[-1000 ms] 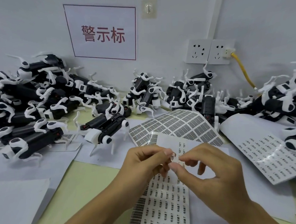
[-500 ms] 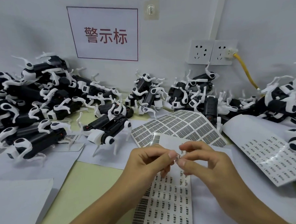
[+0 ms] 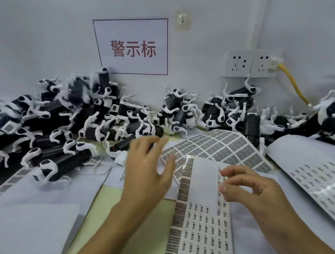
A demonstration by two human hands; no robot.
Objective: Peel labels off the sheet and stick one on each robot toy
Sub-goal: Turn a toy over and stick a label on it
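Observation:
A label sheet point(image 3: 201, 232) with rows of small printed labels lies in front of me, its upper part peeled bare. My right hand point(image 3: 251, 188) hovers over it with curled fingers, thumb and forefinger close together on a tiny label that barely shows. My left hand point(image 3: 147, 170) reaches forward with fingers spread, just above a black-and-white robot toy point(image 3: 121, 145) lying on the paper, and partly hides it. Another robot toy point(image 3: 63, 163) lies to the left of it.
Piles of robot toys fill the back left point(image 3: 46, 117), the middle point(image 3: 177, 110) and the right point(image 3: 327, 118). More label sheets point(image 3: 218, 149) point(image 3: 320, 177) curl behind and to the right. White backing paper point(image 3: 32, 227) covers the left. A wall socket point(image 3: 250, 63) holds a yellow cable point(image 3: 292, 85).
My hands were pinched together over the sheet on one label. My left hand has let go, opened and moved forward-left toward the nearest robot toy; my right hand stays over the sheet.

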